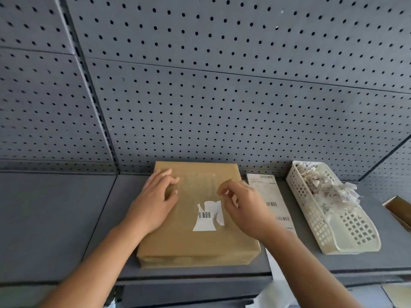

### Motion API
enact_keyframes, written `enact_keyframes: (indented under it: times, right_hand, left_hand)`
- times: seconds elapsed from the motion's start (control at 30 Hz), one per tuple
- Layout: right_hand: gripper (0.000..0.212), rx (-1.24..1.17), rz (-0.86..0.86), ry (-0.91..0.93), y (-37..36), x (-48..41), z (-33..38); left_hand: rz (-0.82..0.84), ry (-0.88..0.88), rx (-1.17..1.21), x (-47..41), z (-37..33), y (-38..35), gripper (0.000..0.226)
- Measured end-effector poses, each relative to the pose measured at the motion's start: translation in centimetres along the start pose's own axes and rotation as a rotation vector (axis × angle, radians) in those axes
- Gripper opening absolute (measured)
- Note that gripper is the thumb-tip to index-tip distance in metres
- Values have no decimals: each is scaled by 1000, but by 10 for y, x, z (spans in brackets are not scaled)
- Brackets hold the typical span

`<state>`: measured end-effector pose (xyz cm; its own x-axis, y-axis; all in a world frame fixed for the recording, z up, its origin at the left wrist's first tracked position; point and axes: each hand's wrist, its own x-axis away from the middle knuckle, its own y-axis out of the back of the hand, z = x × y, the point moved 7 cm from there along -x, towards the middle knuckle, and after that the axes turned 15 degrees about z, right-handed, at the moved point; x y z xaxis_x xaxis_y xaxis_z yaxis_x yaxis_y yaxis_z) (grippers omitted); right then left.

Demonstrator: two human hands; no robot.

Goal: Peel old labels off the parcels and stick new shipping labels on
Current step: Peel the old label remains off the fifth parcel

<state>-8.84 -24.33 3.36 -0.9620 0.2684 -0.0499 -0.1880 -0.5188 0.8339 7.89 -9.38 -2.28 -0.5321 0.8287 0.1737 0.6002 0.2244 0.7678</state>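
Parcel (195, 243) of smooth brown paper with ragged white label (205, 218) is pressed by relaxed left grip (155, 201); right grip (242, 207) curled, contents unclear.

Back wall: grey pegboard (222, 107), regular rows of small dark holes, filling the far side. It is built of panels, and a horizontal joint (244, 74) crosses the upper part. A slotted upright (90, 85) splits the left bay from the middle bay and runs down to the shelf (55, 218). Shelf is flat, matte grey, and meets the pegboard along its far edge. A seam (100, 216) in its surface carries the upright's line toward the near lip. A second grey ledge (189, 292) sits just below. Light is even and soft, shadows faint.
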Motion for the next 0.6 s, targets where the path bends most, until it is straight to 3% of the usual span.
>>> enact_keyframes:
  times: [0.6]
  right_hand:
    - [30, -94, 16, 58, -28, -8, 10]
  left_hand:
    - [-11, -21, -1, -1, 3, -2, 32]
